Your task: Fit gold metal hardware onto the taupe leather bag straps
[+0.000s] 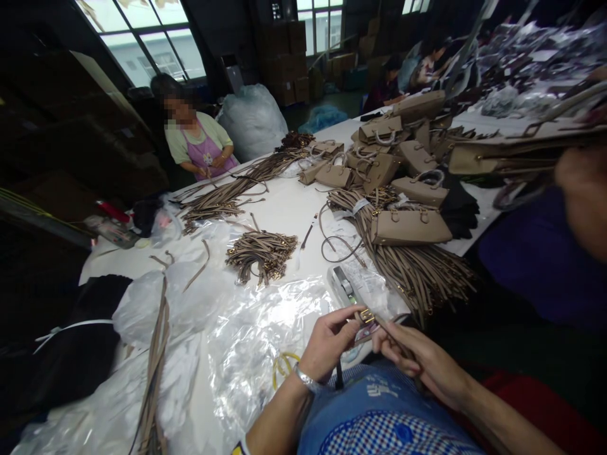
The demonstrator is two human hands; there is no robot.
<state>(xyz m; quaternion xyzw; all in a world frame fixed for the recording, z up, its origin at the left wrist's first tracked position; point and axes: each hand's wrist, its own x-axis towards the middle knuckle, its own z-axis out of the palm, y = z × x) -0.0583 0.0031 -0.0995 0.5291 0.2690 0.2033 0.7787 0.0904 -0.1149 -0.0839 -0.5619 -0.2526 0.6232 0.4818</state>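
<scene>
Close to my body, at the table's edge, both hands are on one taupe strap (397, 333) with a gold buckle (367, 316). My left hand (331, 338) pinches the strap at the buckle between thumb and fingers. Farther along the same strap, my right hand (417, 357) has its fingers wrapped round it. Just beyond my hands lies a grey metal tool (345, 287), perhaps a stapler. A pile of short buckled straps (260, 254) rests on the table ahead of my left hand.
Long taupe straps (422, 278) lie bundled at right, beside a heap of taupe handbags (411, 226). Clear plastic bags (265, 328) cover the near table. More straps (154, 379) lie at left. A co-worker in a purple apron (206, 148) is across the table; another person's purple clothing (545, 259) is at right.
</scene>
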